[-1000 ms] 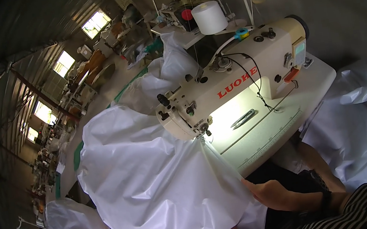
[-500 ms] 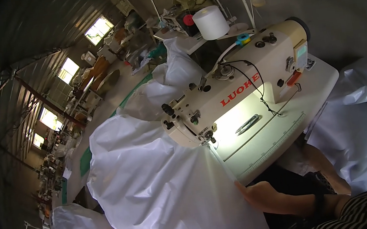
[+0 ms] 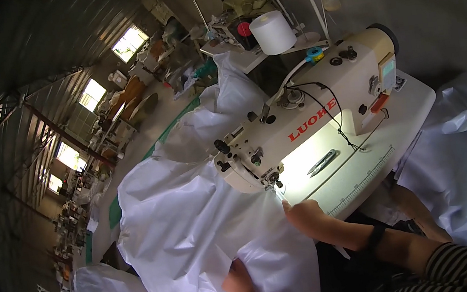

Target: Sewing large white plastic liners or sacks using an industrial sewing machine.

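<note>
Head view, the only one. A cream industrial sewing machine (image 3: 313, 116) is seen right of centre on a white table (image 3: 410, 113), its needle end at about 8 o'clock of the body. A large white sheet of fabric (image 3: 192, 231) is spread from 9 to 6 o'clock of the needle. The right hand (image 3: 304, 213) is laid on the fabric edge just below the needle, fingers curled onto the cloth, pinching it as far as can be told. The left hand (image 3: 238, 281) is pressed against the fabric at lower centre; its fingers are hidden, so their state cannot be told. Thread snips (image 3: 322, 163) lie under the lit arm; a thread cone (image 3: 272, 32) stands at 12 o'clock.

Step judged: the edge is being set under the presser foot. Next, straight alignment and even tension are called for.
</note>
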`<state>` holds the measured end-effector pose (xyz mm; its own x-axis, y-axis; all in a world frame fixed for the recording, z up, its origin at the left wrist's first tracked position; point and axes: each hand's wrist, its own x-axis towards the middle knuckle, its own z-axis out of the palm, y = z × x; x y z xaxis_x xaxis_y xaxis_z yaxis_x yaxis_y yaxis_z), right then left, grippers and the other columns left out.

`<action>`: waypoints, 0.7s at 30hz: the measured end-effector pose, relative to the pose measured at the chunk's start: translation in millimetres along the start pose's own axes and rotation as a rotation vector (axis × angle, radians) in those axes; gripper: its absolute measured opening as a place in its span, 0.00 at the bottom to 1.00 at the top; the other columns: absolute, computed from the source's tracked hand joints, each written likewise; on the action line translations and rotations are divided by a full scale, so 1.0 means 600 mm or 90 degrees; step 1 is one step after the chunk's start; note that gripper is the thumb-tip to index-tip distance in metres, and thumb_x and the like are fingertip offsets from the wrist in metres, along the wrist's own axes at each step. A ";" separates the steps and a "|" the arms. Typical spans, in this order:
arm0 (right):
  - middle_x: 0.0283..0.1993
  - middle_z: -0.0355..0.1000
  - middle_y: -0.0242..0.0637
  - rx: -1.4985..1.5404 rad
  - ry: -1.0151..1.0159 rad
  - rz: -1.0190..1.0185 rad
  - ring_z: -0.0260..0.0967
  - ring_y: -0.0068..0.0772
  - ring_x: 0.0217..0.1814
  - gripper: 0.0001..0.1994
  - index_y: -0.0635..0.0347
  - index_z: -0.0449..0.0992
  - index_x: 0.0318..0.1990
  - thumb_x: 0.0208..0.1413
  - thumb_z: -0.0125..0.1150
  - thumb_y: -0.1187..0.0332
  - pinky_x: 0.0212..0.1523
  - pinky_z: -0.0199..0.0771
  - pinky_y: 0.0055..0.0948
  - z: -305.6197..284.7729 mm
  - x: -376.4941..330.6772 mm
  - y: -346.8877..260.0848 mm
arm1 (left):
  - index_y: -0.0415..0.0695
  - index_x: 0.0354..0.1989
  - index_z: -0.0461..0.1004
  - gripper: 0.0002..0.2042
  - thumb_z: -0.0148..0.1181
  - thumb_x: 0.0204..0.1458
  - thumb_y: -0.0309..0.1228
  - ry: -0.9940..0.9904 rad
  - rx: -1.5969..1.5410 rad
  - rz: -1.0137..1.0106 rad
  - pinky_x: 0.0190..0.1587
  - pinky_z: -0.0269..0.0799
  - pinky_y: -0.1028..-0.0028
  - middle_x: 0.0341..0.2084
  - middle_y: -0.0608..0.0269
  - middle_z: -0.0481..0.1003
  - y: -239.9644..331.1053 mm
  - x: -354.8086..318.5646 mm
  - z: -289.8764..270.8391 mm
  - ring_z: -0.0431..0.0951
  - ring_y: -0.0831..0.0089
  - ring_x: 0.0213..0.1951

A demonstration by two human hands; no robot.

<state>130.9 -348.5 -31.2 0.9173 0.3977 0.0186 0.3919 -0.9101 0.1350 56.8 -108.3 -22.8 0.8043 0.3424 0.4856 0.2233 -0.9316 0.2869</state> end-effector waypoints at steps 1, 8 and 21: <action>0.16 0.68 0.21 0.001 0.006 -0.006 0.67 0.24 0.15 0.26 0.60 0.67 0.63 0.55 0.55 0.69 0.12 0.59 0.27 -0.003 -0.008 -0.010 | 0.38 0.33 0.76 0.11 0.61 0.50 0.34 0.034 0.037 0.055 0.35 0.73 0.51 0.29 0.46 0.78 -0.059 -0.009 0.021 0.77 0.43 0.32; 0.16 0.70 0.24 0.142 0.085 0.042 0.70 0.28 0.15 0.27 0.66 0.66 0.63 0.55 0.55 0.68 0.13 0.62 0.31 0.011 -0.070 -0.023 | 0.40 0.40 0.77 0.08 0.62 0.51 0.21 0.056 -0.215 0.264 0.48 0.75 0.60 0.37 0.55 0.77 0.180 -0.097 -0.141 0.79 0.56 0.39; 0.21 0.75 0.37 0.226 0.091 0.019 0.76 0.36 0.21 0.24 0.75 0.67 0.57 0.52 0.56 0.70 0.20 0.73 0.33 -0.006 -0.019 -0.019 | 0.43 0.55 0.73 0.18 0.51 0.55 0.25 -0.186 -0.178 0.468 0.63 0.65 0.58 0.57 0.50 0.70 0.166 0.037 0.105 0.68 0.47 0.59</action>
<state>115.6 -342.0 -29.5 0.9191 0.3605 0.1591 0.3888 -0.8951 -0.2183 131.6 -200.9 -35.3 0.8104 -0.4221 0.4064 -0.5279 -0.8269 0.1939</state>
